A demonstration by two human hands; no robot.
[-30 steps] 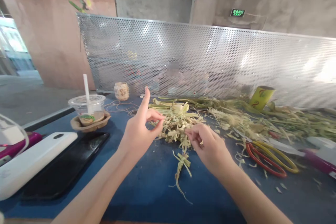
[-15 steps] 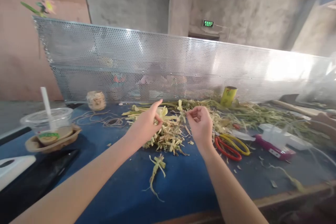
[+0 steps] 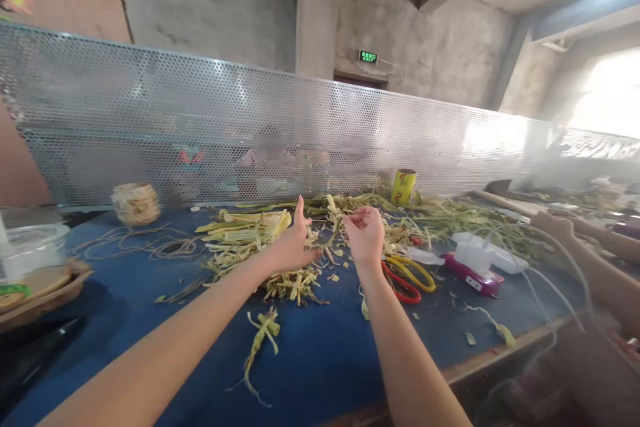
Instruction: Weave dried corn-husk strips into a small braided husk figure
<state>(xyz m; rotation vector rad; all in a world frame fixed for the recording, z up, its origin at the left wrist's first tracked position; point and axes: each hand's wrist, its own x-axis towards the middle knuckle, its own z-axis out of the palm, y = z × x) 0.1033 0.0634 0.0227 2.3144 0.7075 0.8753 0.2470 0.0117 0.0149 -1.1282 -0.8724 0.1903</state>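
Observation:
My left hand (image 3: 295, 245) is open over a heap of pale cut plant pieces (image 3: 295, 283), its thumb and fingers spread apart. To its right, my right hand (image 3: 365, 230) pinches a light-green plant strip (image 3: 334, 209) that stands up at its fingertips. A bundle of yellow-green stalks (image 3: 250, 225) lies left of my left hand. Nearer to me, a knotted plant piece (image 3: 263, 337) with a thin tail rests alone on the blue table (image 3: 320, 360). Red-handled scissors (image 3: 403, 287) and a yellow handle loop (image 3: 417, 273) lie right of my right wrist.
Behind the table stands a perforated metal screen (image 3: 210, 127). A twine ball (image 3: 136, 204) and a cup in a tray (image 3: 45, 287) are at the left. On the right are a yellow tube (image 3: 403, 187), a magenta box (image 3: 473, 273) and another person's hands (image 3: 555, 230).
The view has swung to the right, bringing more of the other person's arms in. My left hand has opened from a curled pose. My right hand stays pinched.

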